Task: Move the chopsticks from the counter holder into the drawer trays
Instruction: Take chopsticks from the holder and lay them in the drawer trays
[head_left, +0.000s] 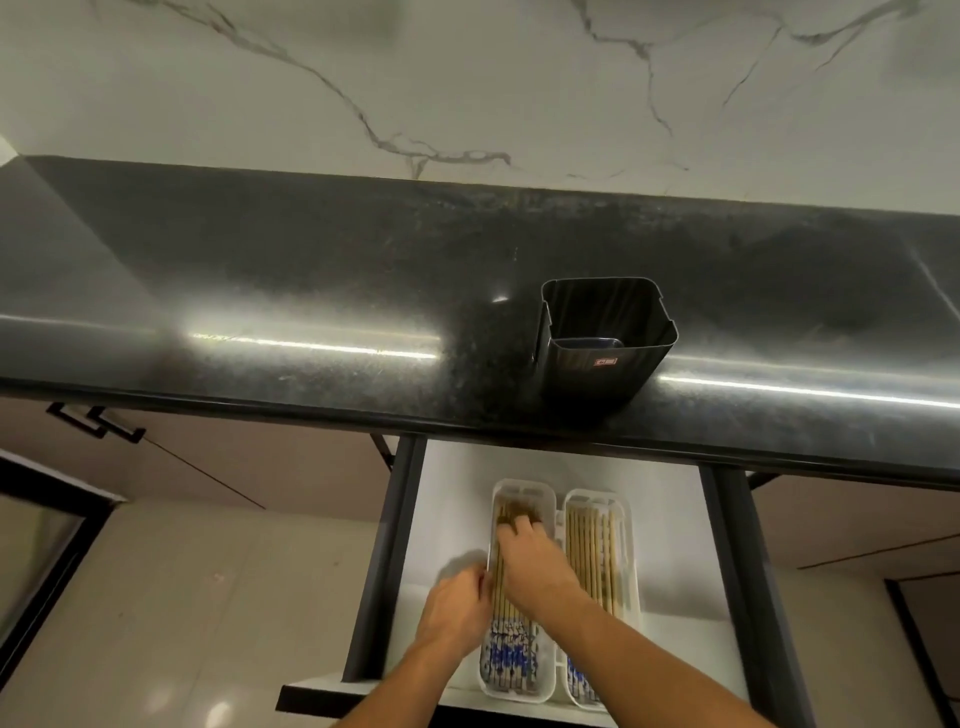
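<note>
The black counter holder stands on the dark countertop near its front edge and looks hollow, with no chopsticks showing inside. Below it a white drawer is pulled open with two white trays side by side. The left tray holds several wooden chopsticks with blue-patterned ends. The right tray holds another row of chopsticks. My right hand lies flat across the left tray's chopsticks, fingers spread on them. My left hand touches the left tray's left rim.
The glossy black countertop overhangs the drawer, with a marble wall behind it. Black drawer rails frame the drawer on both sides. A black cabinet handle sits at the left. Beige floor tiles show below left.
</note>
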